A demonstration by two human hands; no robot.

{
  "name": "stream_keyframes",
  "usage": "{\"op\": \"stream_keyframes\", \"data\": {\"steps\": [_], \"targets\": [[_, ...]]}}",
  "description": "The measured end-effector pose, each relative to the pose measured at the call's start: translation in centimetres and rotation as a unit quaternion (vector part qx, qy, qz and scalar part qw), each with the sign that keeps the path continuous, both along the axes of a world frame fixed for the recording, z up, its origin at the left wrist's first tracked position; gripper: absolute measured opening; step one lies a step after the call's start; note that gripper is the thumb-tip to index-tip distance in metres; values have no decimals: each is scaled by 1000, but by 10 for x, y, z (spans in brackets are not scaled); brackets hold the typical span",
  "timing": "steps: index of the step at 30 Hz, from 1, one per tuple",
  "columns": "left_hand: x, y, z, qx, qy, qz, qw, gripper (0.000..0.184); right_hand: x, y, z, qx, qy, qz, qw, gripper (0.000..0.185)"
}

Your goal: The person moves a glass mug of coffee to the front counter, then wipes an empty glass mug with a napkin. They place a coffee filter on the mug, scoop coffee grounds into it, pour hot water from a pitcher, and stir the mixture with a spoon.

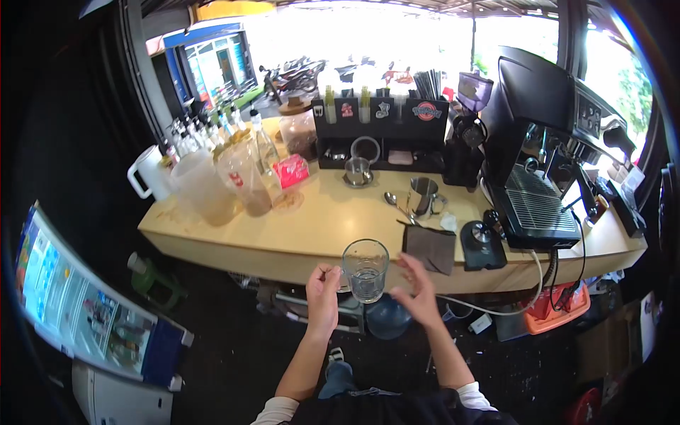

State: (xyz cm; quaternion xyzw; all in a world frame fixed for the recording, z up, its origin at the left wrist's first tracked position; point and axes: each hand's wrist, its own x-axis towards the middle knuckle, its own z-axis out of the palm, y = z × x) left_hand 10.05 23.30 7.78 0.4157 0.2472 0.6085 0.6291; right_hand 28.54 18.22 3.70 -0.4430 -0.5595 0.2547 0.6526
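Note:
A clear glass mug point(365, 270) is held up in front of the counter's near edge. My left hand point(324, 297) is closed round its handle, on the mug's left side. Just right of the mug, my right hand point(418, 292) has its fingers apart and holds nothing. Beyond it, a dark folded cloth point(429, 248) lies at the counter's edge. A metal pitcher point(423, 196) stands behind the cloth, with a spoon point(390, 199) to its left.
The wooden counter point(340, 212) carries plastic jugs point(202, 185), bottles and a pink packet point(291, 171) at left. A black organizer point(382, 131) stands at the back. An espresso machine point(538, 184) and a black tamping stand point(483, 246) are at right.

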Motion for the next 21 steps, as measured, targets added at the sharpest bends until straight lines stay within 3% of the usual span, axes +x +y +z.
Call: {"op": "stream_keyframes", "data": {"steps": [2,4,6,7,9,16,18,21], "targets": [[-13,42,1,29,-3,-22,999,11,25,38,2,-39,55,-126,990,42],[-24,80,3,42,-1,-40,998,11,67,71,-5,-6,-126,-334,934,33],[-29,113,3,46,30,-45,997,12,105,91,-6,-48,-296,-420,857,24],[-27,125,7,43,33,-44,998,13,113,98,-8,-53,-298,-429,851,24],[-22,146,4,32,31,-60,997,14,122,105,-10,-174,-349,-448,805,19],[-4,198,-15,11,43,-62,997,18,137,110,-17,-205,-293,-456,815,9],[1,206,-18,13,37,-59,998,18,115,98,13,-73,-308,-533,785,6],[3,215,-24,12,36,-60,998,18,86,92,49,-11,-161,-483,860,5]]}}
